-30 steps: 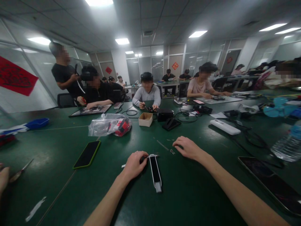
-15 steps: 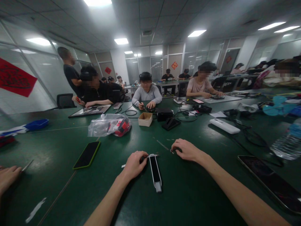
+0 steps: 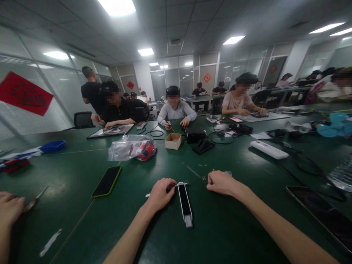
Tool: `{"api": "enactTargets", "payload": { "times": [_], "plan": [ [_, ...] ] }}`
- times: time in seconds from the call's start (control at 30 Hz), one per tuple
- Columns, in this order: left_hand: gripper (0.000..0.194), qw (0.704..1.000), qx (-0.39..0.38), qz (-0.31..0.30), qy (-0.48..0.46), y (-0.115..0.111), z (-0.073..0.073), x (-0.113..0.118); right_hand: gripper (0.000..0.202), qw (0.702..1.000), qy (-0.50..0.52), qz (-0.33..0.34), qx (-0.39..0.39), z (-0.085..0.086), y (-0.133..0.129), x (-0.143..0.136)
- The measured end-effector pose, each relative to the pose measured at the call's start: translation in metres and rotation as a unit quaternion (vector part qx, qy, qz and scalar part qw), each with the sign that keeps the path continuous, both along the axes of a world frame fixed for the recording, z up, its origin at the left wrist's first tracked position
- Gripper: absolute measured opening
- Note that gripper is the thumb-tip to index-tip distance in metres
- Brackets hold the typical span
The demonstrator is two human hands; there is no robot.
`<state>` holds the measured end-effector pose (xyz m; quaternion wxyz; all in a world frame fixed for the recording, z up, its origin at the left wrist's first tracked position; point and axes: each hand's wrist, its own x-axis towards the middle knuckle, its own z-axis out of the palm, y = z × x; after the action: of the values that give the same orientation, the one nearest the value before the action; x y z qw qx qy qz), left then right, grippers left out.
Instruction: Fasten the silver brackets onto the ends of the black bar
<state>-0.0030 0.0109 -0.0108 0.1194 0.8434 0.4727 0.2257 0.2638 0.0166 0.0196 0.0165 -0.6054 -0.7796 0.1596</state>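
Note:
My left hand [image 3: 162,193] rests on the table with its fingers curled round a small dark thing [image 3: 169,188], mostly hidden. Beside its fingertips lies a slim white-framed device [image 3: 184,202] with a long black face and a pale lower end. A thin bar [image 3: 187,183] crosses the device's top end. To the right, my right hand [image 3: 222,182] is closed with fingers curled under, so anything inside is hidden. Just left of it a tiny ring-like metal piece [image 3: 204,178] lies on the table. A bit of clear plastic [image 3: 228,173] shows behind its knuckles.
A green-edged phone [image 3: 106,181] lies left, and a larger phone [image 3: 316,212] right. Farther off are a plastic bag with red things [image 3: 133,148], a small box [image 3: 173,141], a black stand [image 3: 203,146] and a white case [image 3: 268,149]. A co-worker's hand [image 3: 11,207] holds a pointed tool.
My right hand has drawn away from the small metal piece, which now lies uncovered, and its fingers have curled in. My left hand keeps its place by the device. The view has shifted slightly.

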Motion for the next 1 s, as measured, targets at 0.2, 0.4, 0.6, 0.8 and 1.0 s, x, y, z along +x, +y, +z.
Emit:
{"api": "enactTargets", "payload": {
  "times": [0.2, 0.4, 0.6, 0.8, 1.0],
  "plan": [
    [0.019, 1.0, -0.004, 0.001, 0.0, 0.0, -0.001, -0.001, 0.009, 0.996, 0.049, 0.02, 0.07, -0.002, -0.006, -0.008],
    [0.018, 1.0, 0.001, -0.005, -0.003, 0.001, -0.002, 0.0, 0.013, 0.968, 0.226, 0.017, 0.111, -0.014, -0.009, -0.031],
    [0.019, 1.0, 0.004, -0.006, 0.002, 0.001, -0.002, 0.0, 0.02, 0.944, 0.324, 0.001, 0.054, -0.024, -0.012, -0.043],
    [0.019, 1.0, 0.008, -0.008, 0.006, 0.001, -0.003, 0.0, 0.023, 0.931, 0.36, 0.004, 0.069, -0.034, -0.005, -0.045],
    [0.018, 1.0, 0.003, -0.004, 0.009, 0.0, -0.002, 0.0, 0.021, 0.939, 0.332, 0.038, 0.077, -0.035, -0.004, -0.046]
  ]
}}
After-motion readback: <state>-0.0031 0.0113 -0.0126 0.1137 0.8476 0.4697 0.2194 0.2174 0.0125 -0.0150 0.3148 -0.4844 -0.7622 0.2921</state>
